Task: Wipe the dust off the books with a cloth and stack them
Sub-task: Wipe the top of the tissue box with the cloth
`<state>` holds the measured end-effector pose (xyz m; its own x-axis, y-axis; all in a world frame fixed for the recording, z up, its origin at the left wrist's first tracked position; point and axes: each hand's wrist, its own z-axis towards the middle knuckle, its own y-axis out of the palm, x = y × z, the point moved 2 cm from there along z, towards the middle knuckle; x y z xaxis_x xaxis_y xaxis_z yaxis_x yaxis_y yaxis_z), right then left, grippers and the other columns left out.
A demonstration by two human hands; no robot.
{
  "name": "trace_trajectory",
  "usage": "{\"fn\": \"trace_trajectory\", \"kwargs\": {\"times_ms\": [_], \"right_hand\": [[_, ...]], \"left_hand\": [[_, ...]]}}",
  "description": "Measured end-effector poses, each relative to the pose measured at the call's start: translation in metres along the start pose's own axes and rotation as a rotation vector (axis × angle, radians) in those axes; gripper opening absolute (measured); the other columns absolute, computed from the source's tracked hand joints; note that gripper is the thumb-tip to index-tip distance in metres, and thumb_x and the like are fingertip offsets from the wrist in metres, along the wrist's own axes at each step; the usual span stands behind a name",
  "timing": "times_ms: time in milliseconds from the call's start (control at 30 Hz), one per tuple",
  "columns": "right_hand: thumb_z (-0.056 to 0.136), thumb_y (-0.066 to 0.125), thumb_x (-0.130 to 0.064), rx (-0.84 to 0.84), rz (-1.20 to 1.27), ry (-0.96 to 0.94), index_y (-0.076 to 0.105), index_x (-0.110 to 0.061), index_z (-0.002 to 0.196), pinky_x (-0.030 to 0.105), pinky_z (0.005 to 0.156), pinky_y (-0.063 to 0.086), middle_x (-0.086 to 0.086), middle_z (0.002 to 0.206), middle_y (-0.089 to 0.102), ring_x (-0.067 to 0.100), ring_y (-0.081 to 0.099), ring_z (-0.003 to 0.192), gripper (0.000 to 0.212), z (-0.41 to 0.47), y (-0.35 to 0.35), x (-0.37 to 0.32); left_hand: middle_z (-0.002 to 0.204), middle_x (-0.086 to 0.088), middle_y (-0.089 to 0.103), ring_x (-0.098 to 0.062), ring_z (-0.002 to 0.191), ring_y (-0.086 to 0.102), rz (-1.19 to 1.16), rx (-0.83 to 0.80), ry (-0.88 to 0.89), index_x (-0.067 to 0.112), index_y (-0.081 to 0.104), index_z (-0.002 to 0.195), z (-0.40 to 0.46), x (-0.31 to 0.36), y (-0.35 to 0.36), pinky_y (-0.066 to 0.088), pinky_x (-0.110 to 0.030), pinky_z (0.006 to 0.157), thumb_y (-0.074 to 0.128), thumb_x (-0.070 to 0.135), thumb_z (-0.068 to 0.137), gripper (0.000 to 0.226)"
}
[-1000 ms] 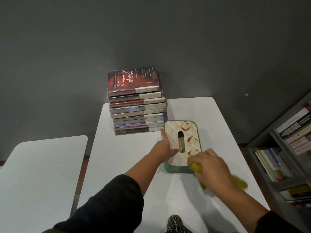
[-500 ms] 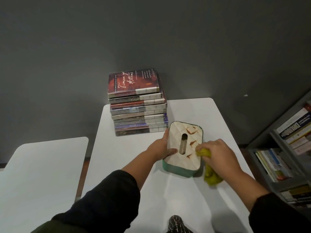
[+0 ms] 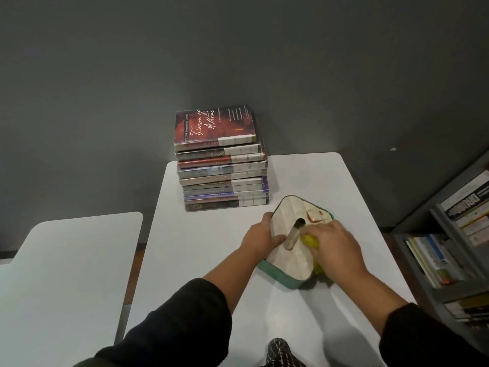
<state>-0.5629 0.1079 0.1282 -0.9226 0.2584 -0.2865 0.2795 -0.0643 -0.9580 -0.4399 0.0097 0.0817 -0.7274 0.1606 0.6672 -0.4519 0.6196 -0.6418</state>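
Head view of a white desk (image 3: 211, 260) set against a grey wall. The left hand (image 3: 260, 238) grips the left edge of a tissue box (image 3: 288, 256), which has a cream quilted lid, a slot in the middle and a green base; its thumb lies on the lid just short of the slot, and its fingers wrap the box's side out of sight. The right hand (image 3: 334, 247) rests on the right half of the lid with its fingers curled round a yellow cloth (image 3: 311, 241), pressing the cloth to the lid just right of the slot. More of the cloth shows below the palm, at the box's near right edge. The box lies turned at an angle on the desk, its near corner pointing toward the person.

Beyond the left fingers, well apart from them, a stack of books (image 3: 223, 176) stands at the desk's far left corner, spines toward the camera. The top book (image 3: 214, 125), with a dark red cover, reads "Timon of Athens". A second white desk (image 3: 66, 274) lies left of the left hand. A bookshelf (image 3: 455, 239) filled with books stands right of the right hand. Both forearms wear dark sleeves.
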Motion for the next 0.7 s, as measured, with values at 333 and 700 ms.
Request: {"fn": "trace_trajectory", "kwargs": {"times_ms": [333,700], "right_hand": [[0.090,0.054,-0.018,-0.003,0.061,0.057,0.064,-0.036,0.110,0.030,0.081,0.045,-0.014,0.088,0.041,0.020,0.051,0.098,0.029,0.005,-0.005,0.008],[0.088,0.057,-0.018,-0.010,0.146,0.054,0.064,-0.036,0.110,0.032,0.078,0.046,-0.006,0.097,0.057,0.019,0.050,0.095,0.029,0.001,0.005,0.013]], "left_hand": [[0.133,-0.014,0.053,-0.033,0.119,0.051,-0.058,-0.005,0.023,0.015,0.030,0.141,0.000,-0.001,-0.002,0.042,-0.035,0.093,0.059,0.027,0.093,0.058],[0.133,-0.012,0.053,-0.030,0.119,0.051,-0.070,-0.007,0.029,0.015,0.032,0.141,-0.002,-0.001,-0.003,0.041,-0.033,0.094,0.061,0.025,0.092,0.058]]}}
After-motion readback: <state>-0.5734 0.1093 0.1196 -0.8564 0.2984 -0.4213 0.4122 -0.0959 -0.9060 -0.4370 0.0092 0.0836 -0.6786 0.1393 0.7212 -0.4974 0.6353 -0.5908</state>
